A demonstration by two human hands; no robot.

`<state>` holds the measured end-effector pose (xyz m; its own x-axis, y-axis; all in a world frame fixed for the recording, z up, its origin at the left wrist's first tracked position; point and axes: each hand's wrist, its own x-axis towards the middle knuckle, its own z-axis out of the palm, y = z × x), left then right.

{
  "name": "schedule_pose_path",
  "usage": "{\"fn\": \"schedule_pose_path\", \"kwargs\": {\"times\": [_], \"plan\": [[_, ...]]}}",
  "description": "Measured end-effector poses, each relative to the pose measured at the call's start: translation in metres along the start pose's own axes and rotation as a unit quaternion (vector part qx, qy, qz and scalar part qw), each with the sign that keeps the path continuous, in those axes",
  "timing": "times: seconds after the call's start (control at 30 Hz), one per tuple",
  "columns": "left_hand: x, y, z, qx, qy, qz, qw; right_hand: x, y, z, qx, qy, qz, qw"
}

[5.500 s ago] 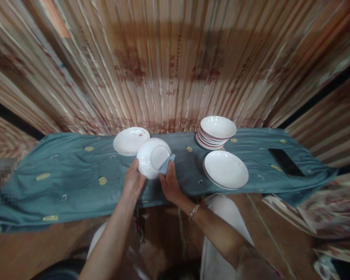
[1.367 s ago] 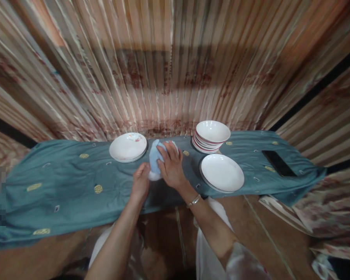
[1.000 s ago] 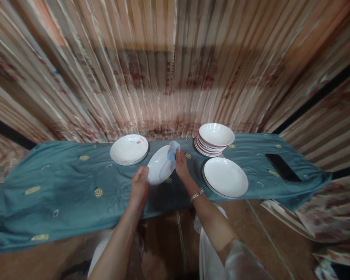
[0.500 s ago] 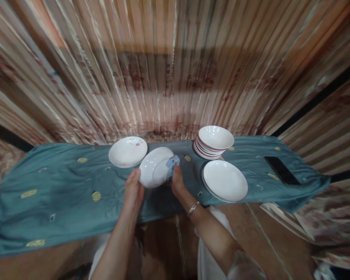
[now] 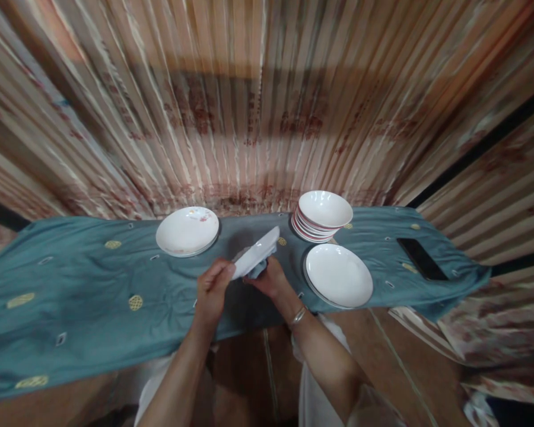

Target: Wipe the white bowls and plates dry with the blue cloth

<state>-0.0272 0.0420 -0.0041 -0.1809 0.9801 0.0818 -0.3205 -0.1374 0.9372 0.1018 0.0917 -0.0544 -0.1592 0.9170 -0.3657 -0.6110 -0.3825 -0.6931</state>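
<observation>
A white plate [image 5: 258, 251] is held up over the table, tilted steeply so that it shows nearly edge-on. My left hand [image 5: 214, 286] is closed on its near-left rim, thumb on top. Under the plate's right side, my right hand [image 5: 269, 277] grips a bluish cloth [image 5: 257, 270] pressed against the plate; its fingers are partly hidden. To the left lies a small stack of white plates [image 5: 187, 232] with a floral print on the top one. Another stack of plain white plates [image 5: 339, 276] sits to the right of my right hand.
Behind the right-hand plates stands a stack of red-rimmed white bowls [image 5: 324, 210]. A black phone [image 5: 422, 259] lies at the table's right end. A green patterned cloth [image 5: 89, 284] covers the table, and a pleated curtain [image 5: 231, 118] hangs right behind it.
The plate has turned from showing its broad face to nearly edge-on. My right hand with the cloth has moved from the plate's right edge to beneath it. The view has shifted slightly.
</observation>
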Motion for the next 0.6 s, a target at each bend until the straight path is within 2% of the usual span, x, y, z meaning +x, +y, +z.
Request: {"fn": "schedule_pose_path", "kwargs": {"times": [0.17,0.3,0.37,0.5,0.57,0.6], "plan": [[-0.004,0.013,-0.007,0.124,-0.101,0.083,0.984,-0.01,-0.044,-0.017,-0.006,-0.032,-0.004,0.999],[-0.006,0.018,-0.013,0.266,-0.17,0.123,0.941,-0.012,-0.063,-0.037,0.007,-0.038,0.032,0.999],[-0.006,0.015,-0.017,0.297,-0.185,0.139,0.926,-0.011,-0.064,-0.047,-0.001,-0.03,0.05,0.998],[-0.003,0.003,-0.022,0.274,-0.172,0.173,0.93,-0.008,-0.058,-0.062,-0.045,-0.023,0.029,0.998],[-0.002,-0.003,-0.021,0.242,-0.113,0.146,0.952,-0.007,-0.054,-0.064,-0.062,-0.019,-0.007,0.998],[-0.002,-0.006,-0.02,0.214,-0.071,0.112,0.968,-0.006,-0.052,-0.064,-0.07,-0.014,-0.025,0.997]]}}
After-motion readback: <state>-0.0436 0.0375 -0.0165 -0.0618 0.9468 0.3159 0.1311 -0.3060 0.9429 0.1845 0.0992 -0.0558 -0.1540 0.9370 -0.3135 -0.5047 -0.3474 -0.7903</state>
